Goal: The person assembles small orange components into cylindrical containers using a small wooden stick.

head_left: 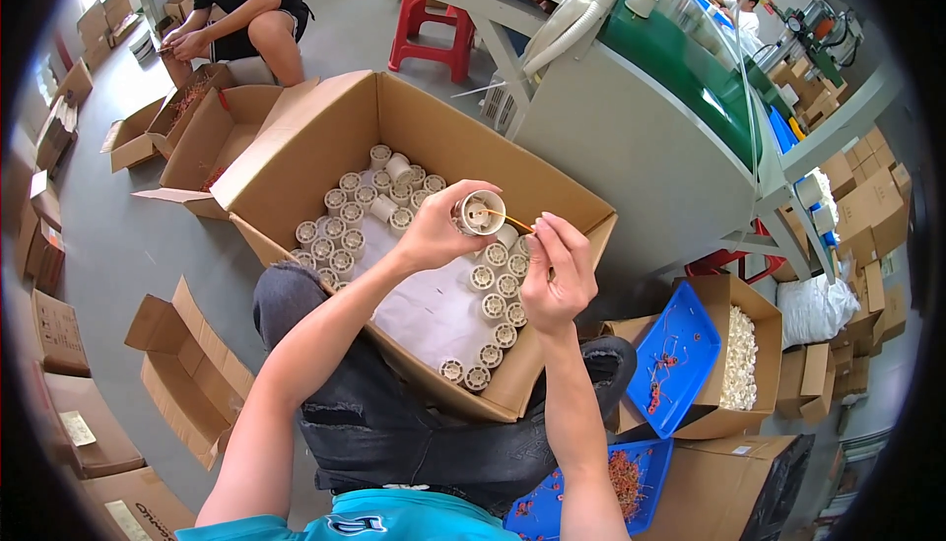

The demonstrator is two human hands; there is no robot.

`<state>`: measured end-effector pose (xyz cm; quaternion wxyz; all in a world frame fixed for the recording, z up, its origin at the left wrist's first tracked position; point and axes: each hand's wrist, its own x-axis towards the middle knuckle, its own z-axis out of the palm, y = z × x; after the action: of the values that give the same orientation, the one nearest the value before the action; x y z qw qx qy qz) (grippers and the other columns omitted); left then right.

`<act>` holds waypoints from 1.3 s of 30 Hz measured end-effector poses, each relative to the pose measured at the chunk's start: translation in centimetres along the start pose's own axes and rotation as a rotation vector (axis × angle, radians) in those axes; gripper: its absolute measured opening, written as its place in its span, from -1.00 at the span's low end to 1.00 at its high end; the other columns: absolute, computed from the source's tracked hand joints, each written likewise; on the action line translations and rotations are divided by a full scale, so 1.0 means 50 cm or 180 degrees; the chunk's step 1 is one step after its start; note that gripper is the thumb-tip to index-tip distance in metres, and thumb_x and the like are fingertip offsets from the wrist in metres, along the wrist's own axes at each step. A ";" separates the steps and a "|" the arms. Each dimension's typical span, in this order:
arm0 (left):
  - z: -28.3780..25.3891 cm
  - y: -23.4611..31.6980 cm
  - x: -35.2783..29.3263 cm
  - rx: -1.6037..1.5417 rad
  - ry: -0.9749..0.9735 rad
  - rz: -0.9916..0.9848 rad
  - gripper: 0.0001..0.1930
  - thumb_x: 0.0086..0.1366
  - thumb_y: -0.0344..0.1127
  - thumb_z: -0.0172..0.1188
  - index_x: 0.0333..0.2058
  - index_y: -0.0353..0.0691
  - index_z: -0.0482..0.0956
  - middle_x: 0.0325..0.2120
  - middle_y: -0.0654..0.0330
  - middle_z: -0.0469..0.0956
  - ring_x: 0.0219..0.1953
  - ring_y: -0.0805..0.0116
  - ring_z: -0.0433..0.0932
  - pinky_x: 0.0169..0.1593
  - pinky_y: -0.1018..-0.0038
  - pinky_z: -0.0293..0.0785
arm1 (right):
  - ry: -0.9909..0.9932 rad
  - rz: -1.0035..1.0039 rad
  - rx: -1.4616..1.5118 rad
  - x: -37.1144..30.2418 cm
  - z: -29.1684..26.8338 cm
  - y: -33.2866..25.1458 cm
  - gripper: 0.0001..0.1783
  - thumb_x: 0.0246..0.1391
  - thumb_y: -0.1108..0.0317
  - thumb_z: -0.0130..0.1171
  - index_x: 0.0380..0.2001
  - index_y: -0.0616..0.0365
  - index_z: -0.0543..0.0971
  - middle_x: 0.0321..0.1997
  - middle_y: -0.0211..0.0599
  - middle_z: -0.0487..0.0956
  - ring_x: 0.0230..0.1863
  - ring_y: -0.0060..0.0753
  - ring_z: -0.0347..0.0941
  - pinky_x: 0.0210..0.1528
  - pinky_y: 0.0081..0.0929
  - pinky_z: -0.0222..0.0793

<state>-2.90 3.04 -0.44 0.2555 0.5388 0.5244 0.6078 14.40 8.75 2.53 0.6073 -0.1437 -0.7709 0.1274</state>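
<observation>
My left hand (434, 234) grips a white cylindrical plastic housing (480, 213), its open end facing up toward me. From inside the housing a thin orange-yellow wire (514, 222) runs out to the right. My right hand (559, 275) pinches the wire's outer end between thumb and fingers. Both hands are above a large open cardboard box (394, 107) standing in front of my knees. Along its left, far and right sides sit several similar white housings (350, 213), most upright and a few on their sides. A white sheet (434, 304) covers the box's middle.
At the right are two blue trays (680, 344) with red-and-orange wire pieces and a carton of small white parts (739, 359). A green-topped conveyor bench (680, 78) and red stool (432, 36) stand beyond. Open cartons (187, 383) lie left; a person (246, 9) sits far left.
</observation>
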 end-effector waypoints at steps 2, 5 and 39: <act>0.001 0.001 0.000 -0.0065 -0.0015 -0.0018 -0.42 -0.06 -0.49 0.45 0.01 -0.21 0.52 -0.14 0.22 0.60 -0.14 0.48 0.58 -0.05 0.49 0.52 | -0.0128 -0.0081 -0.0061 -0.001 0.004 -0.002 -0.76 0.01 0.70 0.26 -0.21 0.32 0.64 -0.12 -0.08 0.61 -0.18 -0.25 0.60 -0.16 -0.45 0.60; 0.000 0.001 -0.001 -0.0058 -0.0022 -0.0015 -0.43 -0.06 -0.50 0.44 0.01 -0.21 0.52 -0.15 0.22 0.60 -0.14 0.47 0.58 -0.05 0.50 0.52 | -0.0174 -0.0005 -0.0092 -0.001 0.005 -0.006 -0.76 0.01 0.68 0.27 -0.21 0.29 0.65 -0.12 -0.11 0.62 -0.16 -0.25 0.59 -0.14 -0.44 0.58; 0.026 0.009 -0.030 0.1106 -0.0662 0.0797 -0.46 -0.19 -0.51 0.40 -0.14 -0.22 0.45 -0.20 0.11 0.51 -0.12 0.04 0.52 -0.08 0.23 0.49 | -0.1822 0.2109 0.0611 -0.008 0.003 -0.004 -0.75 -0.14 0.50 0.34 -0.29 0.17 0.73 -0.01 -0.15 0.57 -0.07 -0.17 0.55 0.00 -0.31 0.47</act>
<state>-1.13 2.05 -0.78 0.1343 0.6952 0.5210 0.4766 14.30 8.41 2.23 0.3066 -0.2849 -0.8049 0.4206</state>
